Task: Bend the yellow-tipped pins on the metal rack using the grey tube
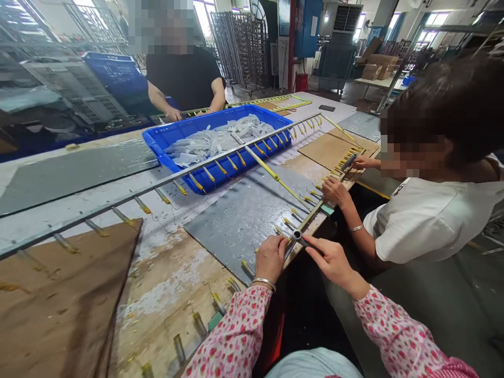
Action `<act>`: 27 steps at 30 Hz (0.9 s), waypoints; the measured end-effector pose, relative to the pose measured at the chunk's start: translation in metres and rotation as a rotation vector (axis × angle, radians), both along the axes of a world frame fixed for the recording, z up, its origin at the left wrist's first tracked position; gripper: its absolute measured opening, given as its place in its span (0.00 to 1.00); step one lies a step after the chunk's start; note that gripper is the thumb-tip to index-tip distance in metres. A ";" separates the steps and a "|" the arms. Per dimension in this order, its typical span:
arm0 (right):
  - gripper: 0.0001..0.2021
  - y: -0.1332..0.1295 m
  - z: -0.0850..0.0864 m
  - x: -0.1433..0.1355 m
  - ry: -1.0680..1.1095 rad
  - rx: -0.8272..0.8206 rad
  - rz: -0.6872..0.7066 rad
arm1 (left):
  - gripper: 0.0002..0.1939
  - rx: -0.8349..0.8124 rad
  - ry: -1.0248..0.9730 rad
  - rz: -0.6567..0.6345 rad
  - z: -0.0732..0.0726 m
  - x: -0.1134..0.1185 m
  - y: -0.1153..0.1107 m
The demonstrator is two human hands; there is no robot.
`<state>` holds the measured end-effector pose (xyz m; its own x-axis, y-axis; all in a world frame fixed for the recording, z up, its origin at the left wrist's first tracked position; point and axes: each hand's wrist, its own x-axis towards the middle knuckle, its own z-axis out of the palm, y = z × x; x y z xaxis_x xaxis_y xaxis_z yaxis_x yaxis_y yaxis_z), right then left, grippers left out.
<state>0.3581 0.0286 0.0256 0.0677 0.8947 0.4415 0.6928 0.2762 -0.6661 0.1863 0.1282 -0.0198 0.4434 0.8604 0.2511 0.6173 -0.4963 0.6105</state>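
Note:
My right hand [333, 262] is closed on a dark grey tubular piece with a round, hollow end [297, 236], held over the near rail of a long rack frame [315, 211]. Beside that round end, my left hand [271, 258] is closed at the rail with its thumb bent in; what lies between its fingers is hidden. Along the rail stand several metal pegs [247, 269] wrapped in yellow, with thin wires at their tips. The frame's far rail [220, 156] carries a row of similar pegs.
A blue crate [157, 144] of clear plastic-wrapped pieces stands mid-table. A co-worker in white [425, 215] sits close on my right, hands on the same rail. Another person [185, 79] works across the table. A grey board [252, 210] and brown cardboard [59, 294] lie on the tabletop.

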 end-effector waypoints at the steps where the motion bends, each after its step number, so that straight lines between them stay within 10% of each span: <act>1: 0.17 0.000 0.001 0.000 0.021 0.037 -0.018 | 0.09 0.007 -0.006 -0.004 0.000 0.000 0.000; 27: 0.17 -0.005 -0.007 0.001 -0.010 0.027 -0.100 | 0.07 0.144 -0.078 -0.034 0.000 -0.002 -0.004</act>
<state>0.3590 0.0238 0.0182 0.1513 0.8714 0.4666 0.7243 0.2235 -0.6522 0.1843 0.1238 -0.0197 0.4461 0.7976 0.4060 0.5518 -0.6023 0.5769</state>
